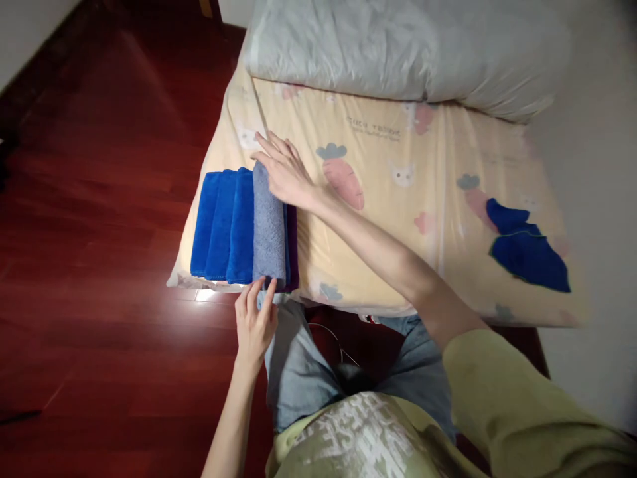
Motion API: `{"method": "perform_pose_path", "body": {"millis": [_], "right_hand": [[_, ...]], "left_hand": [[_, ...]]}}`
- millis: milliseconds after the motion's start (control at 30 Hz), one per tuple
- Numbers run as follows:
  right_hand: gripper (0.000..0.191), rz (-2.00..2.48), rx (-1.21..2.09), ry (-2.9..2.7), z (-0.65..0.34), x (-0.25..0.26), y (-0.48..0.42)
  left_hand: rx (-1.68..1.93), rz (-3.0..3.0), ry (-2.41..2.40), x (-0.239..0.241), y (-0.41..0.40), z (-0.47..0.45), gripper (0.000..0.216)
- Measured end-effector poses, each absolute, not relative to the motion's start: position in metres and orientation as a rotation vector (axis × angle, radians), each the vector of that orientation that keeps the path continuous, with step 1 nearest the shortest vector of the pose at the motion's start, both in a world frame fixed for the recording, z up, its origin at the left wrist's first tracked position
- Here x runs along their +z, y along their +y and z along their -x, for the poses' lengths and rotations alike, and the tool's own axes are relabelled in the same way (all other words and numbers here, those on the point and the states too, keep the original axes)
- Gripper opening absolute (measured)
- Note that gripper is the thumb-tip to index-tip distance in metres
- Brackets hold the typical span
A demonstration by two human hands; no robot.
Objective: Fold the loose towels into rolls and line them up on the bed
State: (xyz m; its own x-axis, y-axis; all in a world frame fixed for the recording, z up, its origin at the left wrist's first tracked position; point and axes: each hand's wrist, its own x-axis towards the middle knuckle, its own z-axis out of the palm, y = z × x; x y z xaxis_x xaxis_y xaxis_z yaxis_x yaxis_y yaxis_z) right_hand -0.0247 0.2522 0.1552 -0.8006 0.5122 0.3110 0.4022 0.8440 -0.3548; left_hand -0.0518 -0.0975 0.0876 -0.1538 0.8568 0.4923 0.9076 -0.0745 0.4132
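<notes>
A row of folded towels stands on edge at the left end of a bed: several bright blue towels (pixel 223 222), then a grey-blue towel (pixel 269 229), then a dark purple towel (pixel 292 245) partly hidden behind it. My right hand (pixel 283 174) lies flat with fingers stretched out on the far end of the grey-blue towel. My left hand (pixel 255 322) touches the near end of that same towel with its fingertips, fingers apart and holding nothing.
The bed has a pale yellow sheet (pixel 398 199) printed with carrots and cats. A white pillow (pixel 398 46) lies at its far end. A loose crumpled blue towel (pixel 527 249) lies at the right. Dark red wooden floor (pixel 99 199) is on the left.
</notes>
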Motion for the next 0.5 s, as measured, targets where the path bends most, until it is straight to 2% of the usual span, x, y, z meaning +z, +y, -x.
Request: {"method": "perform_pose_path", "body": {"millis": [100, 200, 300, 400, 500], "right_hand": [[0.059, 0.775, 0.493, -2.398, 0.035, 0.139, 0.196], [0.065, 0.957, 0.482, -2.450, 0.041, 0.129, 0.149], [0.064, 1.177, 0.252, -2.518, 0.031, 0.138, 0.130], [0.060, 1.225, 0.023, -2.441, -0.015, 0.151, 0.127], [0.045, 1.293, 0.166, -2.295, -0.108, 0.147, 0.125]], "left_hand": [[-1.109, 1.929, -2.077, 0.091, -0.124, 0.026, 0.067], [-1.156, 2.056, -2.084, 0.089, -0.152, 0.004, 0.068], [-1.130, 2.301, -2.059, 0.080, -0.177, -0.010, 0.067], [-1.149, 2.503, -2.019, 0.058, -0.194, -0.019, 0.056], [-1.252, 2.556, -2.025, 0.036, -0.200, -0.026, 0.034]]}}
